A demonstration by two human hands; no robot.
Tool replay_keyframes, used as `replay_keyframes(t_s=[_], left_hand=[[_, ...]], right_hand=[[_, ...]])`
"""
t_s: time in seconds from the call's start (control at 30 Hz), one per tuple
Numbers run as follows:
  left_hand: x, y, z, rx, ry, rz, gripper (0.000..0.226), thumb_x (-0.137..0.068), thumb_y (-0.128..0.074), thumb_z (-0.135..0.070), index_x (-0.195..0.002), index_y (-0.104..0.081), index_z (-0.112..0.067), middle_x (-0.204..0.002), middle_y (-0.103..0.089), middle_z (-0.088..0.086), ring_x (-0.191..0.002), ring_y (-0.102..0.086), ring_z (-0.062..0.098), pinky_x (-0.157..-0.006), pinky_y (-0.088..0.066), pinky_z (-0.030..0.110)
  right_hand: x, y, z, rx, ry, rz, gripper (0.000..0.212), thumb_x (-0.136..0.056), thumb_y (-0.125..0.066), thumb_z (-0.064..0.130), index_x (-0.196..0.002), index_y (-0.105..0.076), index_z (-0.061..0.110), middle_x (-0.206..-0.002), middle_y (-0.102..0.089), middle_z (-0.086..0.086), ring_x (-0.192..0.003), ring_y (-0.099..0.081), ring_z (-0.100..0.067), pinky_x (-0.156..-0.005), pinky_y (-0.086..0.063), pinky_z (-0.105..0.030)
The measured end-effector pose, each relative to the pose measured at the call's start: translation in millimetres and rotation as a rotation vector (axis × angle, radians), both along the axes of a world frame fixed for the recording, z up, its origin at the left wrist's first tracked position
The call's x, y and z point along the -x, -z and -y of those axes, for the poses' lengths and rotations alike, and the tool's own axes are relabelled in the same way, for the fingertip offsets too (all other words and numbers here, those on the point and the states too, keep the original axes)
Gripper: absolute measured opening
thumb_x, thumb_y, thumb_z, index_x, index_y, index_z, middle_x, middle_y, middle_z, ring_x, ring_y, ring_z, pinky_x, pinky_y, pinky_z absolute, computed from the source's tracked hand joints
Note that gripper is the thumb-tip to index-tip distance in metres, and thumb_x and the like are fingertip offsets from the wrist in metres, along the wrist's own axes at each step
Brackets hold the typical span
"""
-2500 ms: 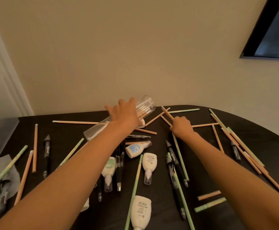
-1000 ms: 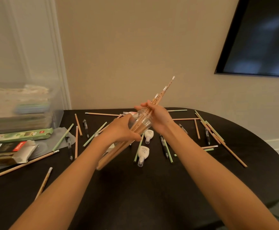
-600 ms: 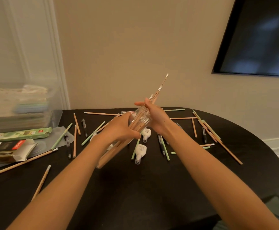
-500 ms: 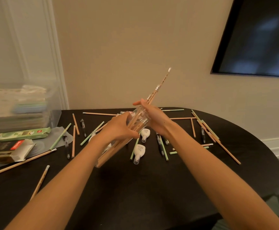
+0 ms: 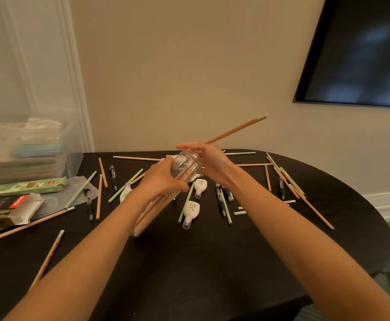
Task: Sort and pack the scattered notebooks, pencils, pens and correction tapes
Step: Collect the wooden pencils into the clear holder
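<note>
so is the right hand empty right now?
No, the right hand holds an orange pencil, eraser end up, at the mouth of the clear tube that the left hand grips.

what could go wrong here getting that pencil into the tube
1. The pencil in the right hand points up and to the right, off the line of the tilted tube. Its lower tip is hidden behind the hand, so it may miss the mouth or jam against the pencils inside.
2. The left hand holds the tube in the air over the tapes. If the pencil slips, it would likely land back in that clutter.
</note>
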State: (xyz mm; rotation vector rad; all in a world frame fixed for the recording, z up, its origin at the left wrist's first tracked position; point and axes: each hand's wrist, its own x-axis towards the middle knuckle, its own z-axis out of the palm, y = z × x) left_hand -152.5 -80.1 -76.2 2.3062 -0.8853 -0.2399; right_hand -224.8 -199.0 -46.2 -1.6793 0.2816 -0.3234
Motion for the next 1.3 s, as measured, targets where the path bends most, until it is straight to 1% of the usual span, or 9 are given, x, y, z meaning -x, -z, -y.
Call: replay_keyframes(t_s=[0.1, 0.27, 0.5, 0.67, 0.87, 0.97, 1.13, 1.23, 1.3], left_hand=[[1.8, 4.7, 2.7, 0.025, 0.004, -0.028, 0.055, -0.065, -0.077, -0.033, -0.109, -0.045, -0.023, -0.102, -0.05, -0.005, -0.092, -0.05, 0.016, -0.072, -0.04, 0.031], [-3.7, 4.4, 1.4, 0.133, -0.032, -0.058, 0.051, -0.065, -0.076, -0.032, -0.103, -0.043, -0.027, -0.098, -0.049, -0.007, -0.092, -0.051, 0.015, -0.073, -0.043, 0.031], [-16.0, 1.3, -2.9, 0.15, -0.047, -0.071, 0.054, -0.066, -0.077, -0.03, -0.107, -0.041, -0.026, -0.105, -0.052, -0.001, -0.093, -0.052, 0.017, -0.072, -0.043, 0.03], [-22.3, 2.7, -8.6, 0.137, -0.084, -0.046, 0.058, -0.066, -0.076, -0.033, -0.113, -0.045, -0.023, -0.117, -0.054, 0.002, -0.103, -0.053, 0.021, -0.084, -0.045, 0.035], [-29.3, -9.6, -28.1, 0.096, -0.219, 0.148, 0.057, -0.067, -0.074, -0.041, -0.113, -0.046, -0.022, -0.114, -0.058, 0.003, -0.096, -0.055, 0.023, -0.075, -0.042, 0.033], [-40.4, -17.2, -56.3, -0.024, -0.354, 0.227, 0.064, -0.069, -0.071, -0.05, -0.119, -0.046, -0.02, -0.116, -0.057, 0.007, -0.093, -0.053, 0.023, -0.072, -0.04, 0.034], [-70.5, -12.6, -119.0, -0.196, -0.511, 0.157, 0.075, -0.068, -0.072, -0.051, -0.126, -0.046, -0.01, -0.124, -0.054, 0.014, -0.111, -0.053, 0.033, -0.079, -0.042, 0.036], [-82.0, -5.1, -150.2, -0.246, -0.522, 0.108, 0.073, -0.067, -0.074, -0.048, -0.125, -0.048, -0.012, -0.123, -0.056, 0.014, -0.109, -0.054, 0.033, -0.081, -0.044, 0.037], [-85.0, -0.4, -164.0, -0.274, -0.53, 0.105, 0.075, -0.067, -0.074, -0.048, -0.127, -0.046, -0.013, -0.121, -0.057, 0.014, -0.107, -0.055, 0.033, -0.081, -0.045, 0.038]], right_hand=[[-10.0, -2.5, -4.1, -0.051, 0.126, -0.005, 0.04, -0.092, -0.032, 0.013, -0.08, -0.07, 0.014, -0.116, -0.059, -0.014, -0.116, -0.05, -0.027, -0.101, -0.042, -0.044], [-26.4, -4.3, -7.5, 0.013, 0.183, -0.111, 0.034, -0.092, -0.038, 0.013, -0.114, -0.063, 0.014, -0.127, -0.056, -0.011, -0.12, -0.049, -0.029, -0.106, -0.036, -0.049], [-35.9, -4.8, -15.6, -0.177, 0.097, -0.036, 0.026, -0.088, -0.038, 0.009, -0.092, -0.064, 0.015, -0.091, -0.061, -0.006, -0.094, -0.056, -0.025, -0.103, -0.04, -0.048], [-37.9, -3.0, -14.3, -0.244, 0.112, 0.039, 0.026, -0.087, -0.04, 0.014, -0.094, -0.065, 0.009, -0.094, -0.061, -0.006, -0.086, -0.054, -0.021, -0.085, -0.045, -0.04], [-41.8, 5.9, -16.0, -0.365, 0.236, 0.042, 0.026, -0.092, -0.038, 0.013, -0.089, -0.063, 0.007, -0.094, -0.065, -0.008, -0.084, -0.06, -0.018, -0.078, -0.049, -0.031], [-50.4, 18.9, -36.7, -0.306, 0.263, -0.173, 0.021, -0.092, -0.04, 0.008, -0.1, -0.058, 0.0, -0.093, -0.064, -0.016, -0.079, -0.063, -0.023, -0.063, -0.052, -0.027], [-68.2, 45.0, -100.4, 0.009, -0.067, -0.481, 0.028, -0.094, -0.044, 0.01, -0.116, -0.053, -0.004, -0.078, -0.065, -0.018, -0.052, -0.062, -0.016, -0.046, -0.052, -0.02], [-82.0, 60.8, -144.1, 0.226, -0.284, -0.565, 0.027, -0.096, -0.047, 0.016, -0.109, -0.056, -0.005, -0.092, -0.068, -0.026, -0.039, -0.06, -0.012, -0.041, -0.05, -0.018], [-89.7, 72.9, -172.8, 0.333, -0.383, -0.614, 0.03, -0.095, -0.051, 0.026, -0.094, -0.058, -0.003, -0.075, -0.069, -0.021, -0.037, -0.059, -0.011, -0.038, -0.048, -0.017]])
